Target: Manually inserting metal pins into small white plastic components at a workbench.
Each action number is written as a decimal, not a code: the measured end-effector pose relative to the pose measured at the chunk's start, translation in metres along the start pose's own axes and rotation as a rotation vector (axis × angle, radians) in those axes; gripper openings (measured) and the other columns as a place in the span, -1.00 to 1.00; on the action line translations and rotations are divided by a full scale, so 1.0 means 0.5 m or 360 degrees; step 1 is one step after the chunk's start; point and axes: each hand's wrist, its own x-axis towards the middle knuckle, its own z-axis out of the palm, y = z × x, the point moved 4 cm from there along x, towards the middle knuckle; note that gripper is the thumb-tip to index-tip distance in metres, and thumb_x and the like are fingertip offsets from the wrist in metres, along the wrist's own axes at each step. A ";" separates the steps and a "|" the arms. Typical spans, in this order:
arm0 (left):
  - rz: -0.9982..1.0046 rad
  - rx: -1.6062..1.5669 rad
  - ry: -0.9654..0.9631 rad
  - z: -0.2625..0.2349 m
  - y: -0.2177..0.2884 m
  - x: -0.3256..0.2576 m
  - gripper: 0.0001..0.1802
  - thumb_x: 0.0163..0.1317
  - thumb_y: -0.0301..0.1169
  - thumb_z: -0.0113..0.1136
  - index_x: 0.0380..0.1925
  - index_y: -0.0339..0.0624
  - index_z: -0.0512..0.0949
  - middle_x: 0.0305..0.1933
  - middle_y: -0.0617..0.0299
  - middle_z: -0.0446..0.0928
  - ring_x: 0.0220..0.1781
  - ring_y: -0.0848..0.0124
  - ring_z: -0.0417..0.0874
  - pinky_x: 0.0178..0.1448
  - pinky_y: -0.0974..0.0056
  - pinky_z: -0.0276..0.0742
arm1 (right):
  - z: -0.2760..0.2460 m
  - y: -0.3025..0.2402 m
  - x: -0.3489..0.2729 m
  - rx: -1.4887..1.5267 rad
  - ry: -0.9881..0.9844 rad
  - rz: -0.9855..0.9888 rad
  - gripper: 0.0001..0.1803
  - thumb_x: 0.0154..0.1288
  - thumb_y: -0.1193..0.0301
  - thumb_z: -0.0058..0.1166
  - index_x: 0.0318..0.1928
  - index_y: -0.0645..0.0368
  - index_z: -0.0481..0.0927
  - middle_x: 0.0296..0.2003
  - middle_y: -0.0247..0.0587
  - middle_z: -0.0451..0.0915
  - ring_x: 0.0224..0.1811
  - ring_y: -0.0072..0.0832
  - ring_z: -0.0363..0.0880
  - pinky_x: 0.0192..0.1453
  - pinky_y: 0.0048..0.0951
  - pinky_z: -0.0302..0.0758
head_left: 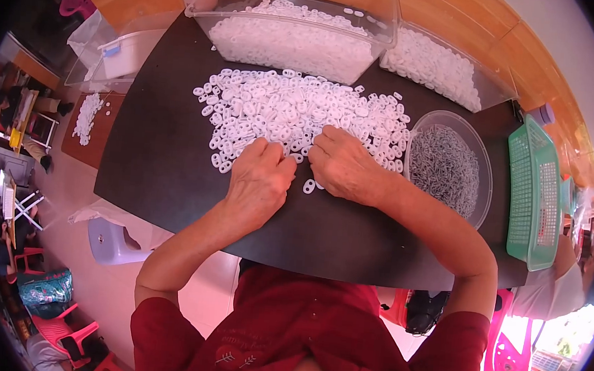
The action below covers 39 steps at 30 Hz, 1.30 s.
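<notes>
Dark-topped, the table (173,169) spreads beneath everything, with a long clear bin (382,39) of white pieces at its far side. Nearer the person lies a broad, loose pile of white pieces (275,103), and to its right stands a round clear tub (489,180) of thin grey parts (445,162). At the pile's near edge, the left hand (261,176) and the right hand (344,165) are close together, fingers curled inward; whether either pinches a piece cannot be told, since the fingertips are hidden. Smallest is one loose oval piece (309,186) on the tabletop, just beside the right hand, showing two holes. Such pieces look like moulded plastic: probably very light, stiff, smooth enough to skid, and hardly fragile. Thumb and fingertip on opposite outer edges would likely hold one best, leaving both holes uncovered.
</notes>
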 end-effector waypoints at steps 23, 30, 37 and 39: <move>-0.1328 -0.2352 0.0155 0.022 0.064 -0.025 -0.82 0.19 -0.57 0.21 -0.19 -0.35 0.61 -0.39 0.22 0.61 -0.42 0.57 0.55 -0.35 0.50 0.45 | -0.085 -0.095 -0.121 0.1378 0.0446 0.1383 -0.87 0.16 0.58 0.17 -0.24 0.21 0.56 -0.38 -0.41 0.54 -0.38 -0.73 0.45 -0.32 -0.61 0.42; -0.1242 -0.2428 0.0255 0.035 0.097 -0.042 -0.84 0.22 -0.57 0.21 -0.19 -0.36 0.57 -0.35 0.25 0.59 -0.40 0.60 0.54 -0.32 0.52 0.47 | -0.079 -0.122 -0.126 0.1409 0.0778 0.1501 -0.85 0.18 0.59 0.16 -0.21 0.23 0.56 -0.36 -0.41 0.55 -0.35 -0.76 0.43 -0.28 -0.66 0.40; -0.1153 -0.2219 0.0140 0.038 0.107 -0.057 -0.85 0.22 -0.52 0.22 -0.21 -0.33 0.57 -0.35 0.27 0.57 -0.34 0.60 0.53 -0.27 0.53 0.43 | -0.079 -0.117 -0.119 0.1384 0.0761 0.1440 -0.86 0.18 0.61 0.16 -0.22 0.23 0.57 -0.36 -0.43 0.55 -0.34 -0.76 0.43 -0.26 -0.66 0.39; -0.1106 -0.2180 0.0113 0.036 0.108 -0.052 -0.85 0.24 -0.52 0.20 -0.22 -0.34 0.56 -0.35 0.23 0.58 -0.35 0.58 0.53 -0.27 0.50 0.45 | -0.082 -0.115 -0.120 0.1382 0.0731 0.1415 -0.86 0.18 0.61 0.16 -0.21 0.23 0.58 -0.36 -0.43 0.55 -0.34 -0.76 0.43 -0.25 -0.66 0.39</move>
